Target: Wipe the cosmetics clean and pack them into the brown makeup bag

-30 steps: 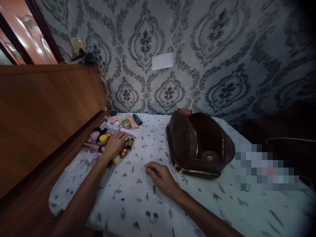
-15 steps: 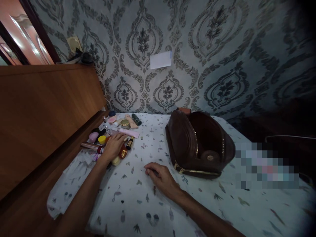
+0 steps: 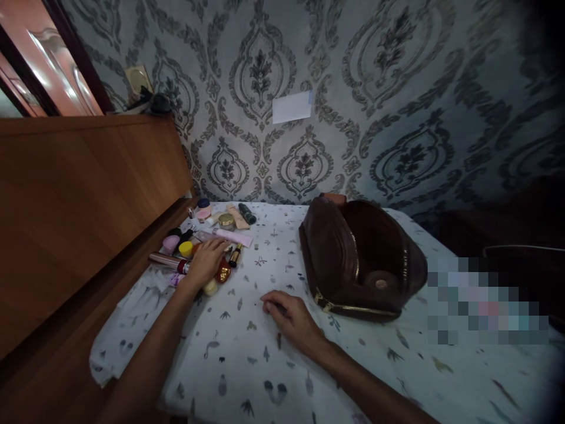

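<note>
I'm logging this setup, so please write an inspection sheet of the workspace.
Surface: white patterned cloth, rumpled at left.
Things: brown bag, open; cosmetics at left, including pink tube and yellow cap.
Clutter: dark items atop wooden panel; pixelated patch at right, unreadable.
Hands: left hand over the cosmetics, grip hidden; right hand loosely curled near the bag.
Cables: pale cord-like line at far right, unclear.
Surroundings: patterned wall bearing white paper.
</note>
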{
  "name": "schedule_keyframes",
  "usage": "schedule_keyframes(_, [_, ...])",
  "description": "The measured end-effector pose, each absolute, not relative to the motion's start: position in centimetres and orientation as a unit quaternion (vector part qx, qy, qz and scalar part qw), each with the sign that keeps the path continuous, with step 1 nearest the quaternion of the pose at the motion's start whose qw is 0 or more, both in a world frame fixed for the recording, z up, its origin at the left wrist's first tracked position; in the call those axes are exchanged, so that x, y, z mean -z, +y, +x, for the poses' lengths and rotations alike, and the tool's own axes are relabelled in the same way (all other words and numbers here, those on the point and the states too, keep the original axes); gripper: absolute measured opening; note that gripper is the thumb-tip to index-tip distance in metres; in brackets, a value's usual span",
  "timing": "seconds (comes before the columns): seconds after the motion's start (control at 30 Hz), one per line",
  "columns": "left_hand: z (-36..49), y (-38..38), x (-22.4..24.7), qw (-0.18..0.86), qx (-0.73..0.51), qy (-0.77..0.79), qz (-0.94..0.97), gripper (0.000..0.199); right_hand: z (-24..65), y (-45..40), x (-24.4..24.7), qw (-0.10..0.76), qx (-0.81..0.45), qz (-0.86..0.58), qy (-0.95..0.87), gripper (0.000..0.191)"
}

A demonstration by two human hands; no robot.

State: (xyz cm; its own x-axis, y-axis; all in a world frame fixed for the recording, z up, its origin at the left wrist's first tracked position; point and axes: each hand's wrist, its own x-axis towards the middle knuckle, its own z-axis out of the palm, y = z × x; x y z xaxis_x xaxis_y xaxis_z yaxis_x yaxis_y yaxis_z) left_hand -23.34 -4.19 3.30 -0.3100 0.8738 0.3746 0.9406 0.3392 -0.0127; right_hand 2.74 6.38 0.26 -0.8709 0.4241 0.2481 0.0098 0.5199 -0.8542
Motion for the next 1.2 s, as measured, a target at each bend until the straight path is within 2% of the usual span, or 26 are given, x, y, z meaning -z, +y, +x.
schedule_keyframes(0.43, [-23.6, -4.2, -3.1, 0.154, 0.096, -0.8, -0.573, 0.04, 2.7, 6.4, -0.3, 0.208, -0.487, -0.132, -0.838, 0.024])
schedule_keyframes(1.2, [-24.7, -4.0, -2.4, 0.175, 0.147, -0.771, -0.595, 0.04, 2.9, 6.3, 0.1, 0.237, -0.451, -0.132, -0.85, 0.02])
